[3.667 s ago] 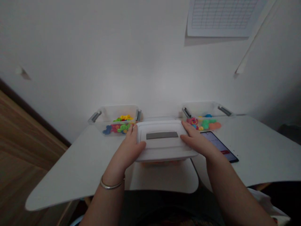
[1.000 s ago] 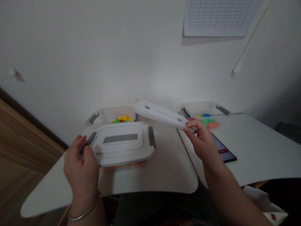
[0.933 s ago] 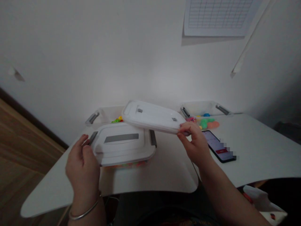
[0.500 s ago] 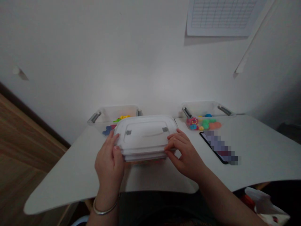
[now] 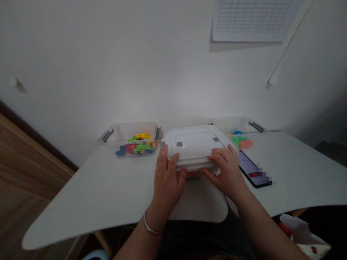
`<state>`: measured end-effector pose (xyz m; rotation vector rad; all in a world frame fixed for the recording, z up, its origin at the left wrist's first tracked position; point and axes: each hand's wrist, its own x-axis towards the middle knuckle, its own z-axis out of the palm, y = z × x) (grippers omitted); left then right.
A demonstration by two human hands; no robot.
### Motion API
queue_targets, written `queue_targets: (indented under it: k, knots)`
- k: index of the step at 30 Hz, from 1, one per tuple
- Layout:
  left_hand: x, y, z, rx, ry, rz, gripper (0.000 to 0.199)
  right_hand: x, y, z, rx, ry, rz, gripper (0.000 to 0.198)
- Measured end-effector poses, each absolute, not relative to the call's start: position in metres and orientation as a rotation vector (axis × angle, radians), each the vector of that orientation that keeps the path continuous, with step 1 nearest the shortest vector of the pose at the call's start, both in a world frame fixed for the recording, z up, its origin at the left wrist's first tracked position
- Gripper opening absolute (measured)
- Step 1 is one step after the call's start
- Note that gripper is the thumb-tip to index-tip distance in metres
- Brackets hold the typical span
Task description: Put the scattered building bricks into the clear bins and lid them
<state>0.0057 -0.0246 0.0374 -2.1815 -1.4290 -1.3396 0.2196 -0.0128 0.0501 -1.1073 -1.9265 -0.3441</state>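
Observation:
Between my two hands is a lidded plastic box (image 5: 197, 143) with a white top and small grey tabs. Two rims lie one over the other along its near edge, and a bit of orange shows beneath. My left hand (image 5: 169, 177) grips the near left corner, fingers over the lid and thumb at the front edge. On the right side, my right hand (image 5: 226, 171) curls its fingers over the lid's edge with the thumb below at the front. The underside is hidden.
An open clear box (image 5: 130, 130) of colourful toy pieces stands at the back left. Another clear box (image 5: 230, 122) with pieces is partly hidden behind the lid. A phone (image 5: 251, 168) lies on the white table (image 5: 108, 195). Below right is a white bag (image 5: 298, 229).
Both hands have carried the lidded box to the right. It now partly covers the right-hand clear box, while more of the left one shows.

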Motion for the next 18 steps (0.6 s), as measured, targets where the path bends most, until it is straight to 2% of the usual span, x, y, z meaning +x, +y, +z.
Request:
queue_targets:
  k: [10, 18]
  knots:
    - [-0.002, 0.03, 0.029, -2.219, -1.313, -1.296, 0.038, 0.216, 0.027, 0.041, -1.109, -1.925, -0.4, 0.023]
    - [-0.009, 0.057, 0.033, -2.166, -1.424, -1.135, 0.045, 0.204, 0.045, 0.047, -1.171, -1.95, -0.369, 0.02]
